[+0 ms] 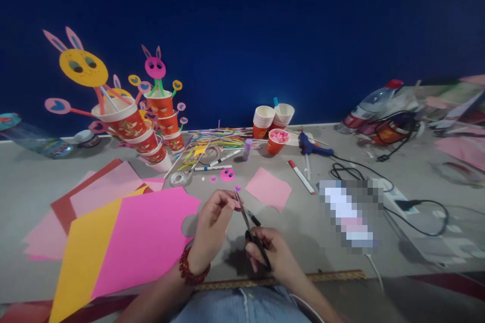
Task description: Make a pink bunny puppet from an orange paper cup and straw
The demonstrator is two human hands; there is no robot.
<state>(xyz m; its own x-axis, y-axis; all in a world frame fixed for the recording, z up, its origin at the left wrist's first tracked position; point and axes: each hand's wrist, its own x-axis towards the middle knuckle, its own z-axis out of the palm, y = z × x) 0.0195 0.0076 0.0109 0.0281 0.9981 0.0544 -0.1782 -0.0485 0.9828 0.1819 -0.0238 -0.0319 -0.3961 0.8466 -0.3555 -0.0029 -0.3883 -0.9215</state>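
My left hand (216, 223) pinches a small piece of pink paper (235, 203) between thumb and fingers. In my right hand (273, 252) is a pair of scissors (247, 222) with black handles, its blades beside the pink piece. Whether the blades touch the paper I cannot tell. Just beyond my hands lie a magenta paper face (228, 175) with eyes and small pink cutouts (237, 189) with blue hearts. A pale pink sheet (269, 189) with cut edges rests to the right of them.
Coloured paper sheets (147, 237) cover the left side. Red paper cups with rabbit faces (125, 121) stand behind them. Farther back are pipe cleaners (212, 139), a cup of pink scraps (278, 142) and a blue glue gun (312, 147). Black cables (394, 207) and a blurred-out phone-like object (348, 217) lie right.
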